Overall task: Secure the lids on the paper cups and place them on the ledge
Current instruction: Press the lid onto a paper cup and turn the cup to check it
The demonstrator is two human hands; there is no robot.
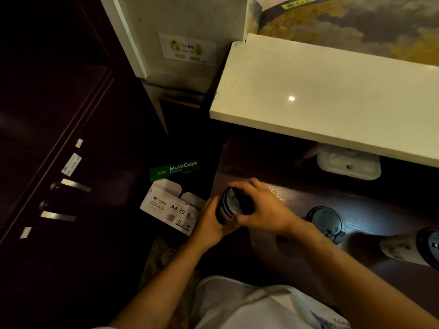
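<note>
Cup (225, 211), dark, tilted over the desk's (370, 210) left end, left hand (210, 223) wrapped round its body as brace, right hand (259, 210) curled over the black lid (234, 200), apparently seating it; ledge (332, 100) above, bare; two lidded cups (326, 220) waiting rightward.

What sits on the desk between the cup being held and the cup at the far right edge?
In the head view, one lidded cup stands on the dark desk between the held cup and the edge cup.
</note>
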